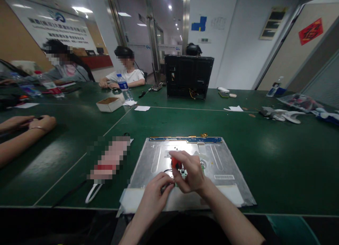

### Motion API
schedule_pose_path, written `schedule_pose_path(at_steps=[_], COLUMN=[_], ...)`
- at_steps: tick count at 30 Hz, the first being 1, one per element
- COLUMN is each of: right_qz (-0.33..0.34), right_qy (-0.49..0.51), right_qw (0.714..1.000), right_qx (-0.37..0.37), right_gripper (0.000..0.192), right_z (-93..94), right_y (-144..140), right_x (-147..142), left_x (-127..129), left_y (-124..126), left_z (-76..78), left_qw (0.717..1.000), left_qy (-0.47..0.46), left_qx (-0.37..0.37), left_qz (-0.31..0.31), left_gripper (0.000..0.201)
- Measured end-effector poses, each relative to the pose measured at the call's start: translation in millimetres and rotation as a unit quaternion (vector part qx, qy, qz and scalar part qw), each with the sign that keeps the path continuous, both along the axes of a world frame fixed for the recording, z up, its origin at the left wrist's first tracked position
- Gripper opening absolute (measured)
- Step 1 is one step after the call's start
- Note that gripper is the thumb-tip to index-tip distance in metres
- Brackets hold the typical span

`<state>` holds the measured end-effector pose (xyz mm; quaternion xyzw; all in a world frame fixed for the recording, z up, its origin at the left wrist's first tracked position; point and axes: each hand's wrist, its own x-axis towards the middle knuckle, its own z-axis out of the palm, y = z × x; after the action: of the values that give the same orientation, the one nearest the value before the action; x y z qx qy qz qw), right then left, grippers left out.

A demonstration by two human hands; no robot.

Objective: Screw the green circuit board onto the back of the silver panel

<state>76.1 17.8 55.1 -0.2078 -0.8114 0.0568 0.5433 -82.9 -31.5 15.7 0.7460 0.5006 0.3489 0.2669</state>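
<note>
A wide green counter [278,156] fills the room, with other people seated along its far left edge and a co-worker's forearms [18,132] resting at the left edge. Near the far edge stands a black monitor housing [188,76], back side showing, with wires hanging at its base. At the near edge, in front of the person, lies a flat metal display panel [227,160], face down, with a blue strip along its far side and a white sheet [132,199] under its near side.

Left of the panel lies a blurred-out pinkish object [109,159], with a white strap looping from it toward the near edge. Farther back, toward the left, sit an open cardboard box [109,104] and a clear water bottle [124,87]; white paper scraps [142,108] lie near them. Tools and white gloves [287,116] lie toward the right edge.

Over the middle of the panel, the right hand [192,171] is curled, its fingers pressed around a red-handled tool [176,163], which points down at a small green circuit board [183,173] on the panel's back. The left hand [156,192] sits just beside it, fingertips bunched and pinching at the board's near edge; what it pinches cannot be made out.
</note>
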Motion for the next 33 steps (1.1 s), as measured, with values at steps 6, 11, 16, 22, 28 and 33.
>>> schedule_pose_path(at_steps=[6,11,16,22,28,33], right_qz=[-0.022,-0.054,-0.035,0.002,-0.052,-0.071], right_qy=[0.006,0.019,0.019,0.008,0.026,0.026], right_qw=[1.0,0.998,0.999,1.0,0.998,0.996], right_qx=[-0.008,0.026,0.028,-0.004,0.033,0.046], right_gripper=[0.044,0.031,0.032,0.048,0.031,0.025], right_z=[-4.0,-4.2,-2.0,0.6,-1.4,-3.9], right_y=[0.3,1.4,1.5,-0.4,0.3,1.4], right_x=[-0.1,-3.8,-2.4,1.1,-3.8,-4.0], left_x=[-0.7,-0.1,0.1,0.2,-1.5,-1.6], left_y=[-0.2,0.3,-0.6,-0.5,-0.4,-0.4], left_z=[-0.8,-1.6,-1.2,3.1,-2.2,-5.8], left_qw=[1.0,1.0,1.0,1.0,1.0,1.0], left_qy=[-0.004,0.004,0.002,0.005,0.009,0.01], left_qx=[0.0,-0.008,0.013,-0.001,0.01,0.027], left_qz=[0.001,0.007,0.01,0.0,0.003,0.011], left_gripper=[0.018,0.019,0.019,0.018,0.019,0.018])
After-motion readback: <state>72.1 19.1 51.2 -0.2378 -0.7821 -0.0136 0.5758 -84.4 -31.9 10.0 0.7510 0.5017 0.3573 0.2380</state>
